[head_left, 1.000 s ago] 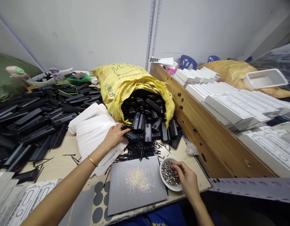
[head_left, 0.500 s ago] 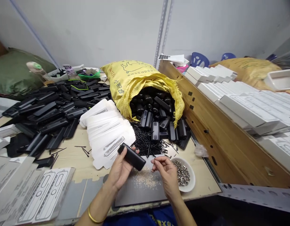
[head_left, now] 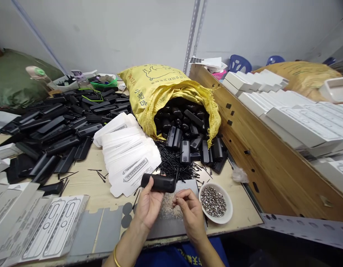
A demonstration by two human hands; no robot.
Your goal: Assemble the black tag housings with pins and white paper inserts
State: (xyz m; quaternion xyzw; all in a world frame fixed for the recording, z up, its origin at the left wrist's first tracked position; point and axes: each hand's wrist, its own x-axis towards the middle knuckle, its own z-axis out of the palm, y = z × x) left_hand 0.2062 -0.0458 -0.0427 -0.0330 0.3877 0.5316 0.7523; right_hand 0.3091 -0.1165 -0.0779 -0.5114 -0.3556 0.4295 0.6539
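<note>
Above the grey mat (head_left: 160, 226), left hand (head_left: 149, 202) grips a black casing (head_left: 158, 183); right hand (head_left: 189, 209) fingers pinch something small, likely a screw. Fitting step; next requires precise alignment.

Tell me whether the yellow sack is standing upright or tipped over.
Tipped over. The yellow sack lies on its side on the table, its mouth facing the person, and black parts spill out of it onto the tabletop.
</note>
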